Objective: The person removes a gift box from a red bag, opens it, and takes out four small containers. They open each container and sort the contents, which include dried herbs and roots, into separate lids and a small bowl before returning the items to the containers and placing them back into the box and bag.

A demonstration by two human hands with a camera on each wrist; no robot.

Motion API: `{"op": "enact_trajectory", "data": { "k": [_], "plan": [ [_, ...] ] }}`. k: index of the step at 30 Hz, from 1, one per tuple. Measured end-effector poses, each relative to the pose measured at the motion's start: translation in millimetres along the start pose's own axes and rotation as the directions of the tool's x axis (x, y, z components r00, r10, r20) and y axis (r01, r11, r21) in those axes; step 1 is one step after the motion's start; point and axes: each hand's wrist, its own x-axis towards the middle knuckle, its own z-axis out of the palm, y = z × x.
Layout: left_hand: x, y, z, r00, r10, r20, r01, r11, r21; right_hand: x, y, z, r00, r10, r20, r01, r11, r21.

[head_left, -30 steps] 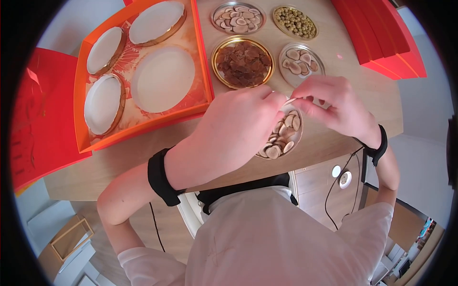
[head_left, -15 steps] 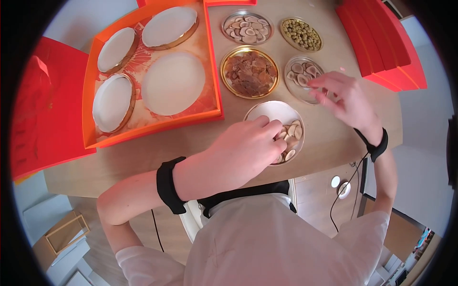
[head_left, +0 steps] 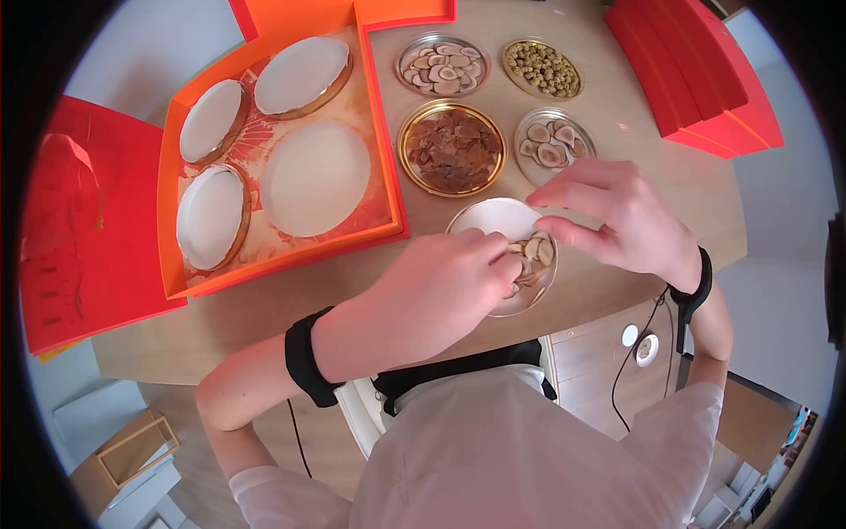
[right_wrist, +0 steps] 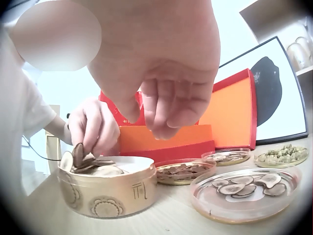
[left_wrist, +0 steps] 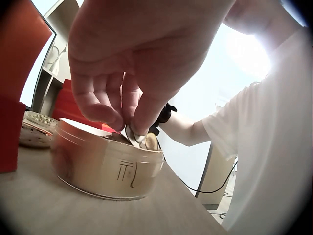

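Note:
My left hand (head_left: 441, 282) reaches into a round paper box (head_left: 490, 213), white inside with a pale gold printed side. Between its thumb and fingertips it pinches a dried root slice (left_wrist: 131, 136), low over the rim in the left wrist view. More dried slices (head_left: 540, 249) are heaped on the box's right side, some partly hidden by the left hand. Over the right rim hovers my right hand (head_left: 617, 216), fingers loosely bent. In the right wrist view a gap shows between its thumb and fingers, holding nothing. A clear dish (right_wrist: 244, 203) with several slices stands beyond it.
Behind the box stand a gold-rimmed dish of brown flakes (head_left: 454, 150), a dish of slices (head_left: 443, 68) and a dish of small greenish buds (head_left: 544, 69). An orange tray box (head_left: 401, 189) with white round containers lies left. Red boxes (head_left: 696, 70) stand back right.
My hands were together over the round box with a slice between them. The right hand moved out to the clear dish, then came back beside the box. The left hand lowered into the box.

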Motion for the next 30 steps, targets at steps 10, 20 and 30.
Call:
{"op": "enact_trajectory", "data": {
  "k": [10, 20, 30],
  "plan": [
    [7.8, 0.1, -15.8, 0.986, -0.141, -0.087, 0.139, 0.990, -0.028, 12.7, -10.6, 4.4, 0.982, -0.125, 0.144, 0.105, 0.985, 0.140],
    [9.5, 7.6, -21.6, 0.962, -0.274, 0.003, 0.273, 0.954, -0.126, 11.6, -10.3, 6.0, 0.989, -0.083, 0.125, 0.054, 0.975, 0.217],
    [17.2, 7.0, -25.3, 0.964, -0.255, -0.075, 0.246, 0.963, -0.108, 22.0, -5.4, 2.0, 0.987, -0.034, 0.158, -0.006, 0.969, 0.247]
  ]
}}
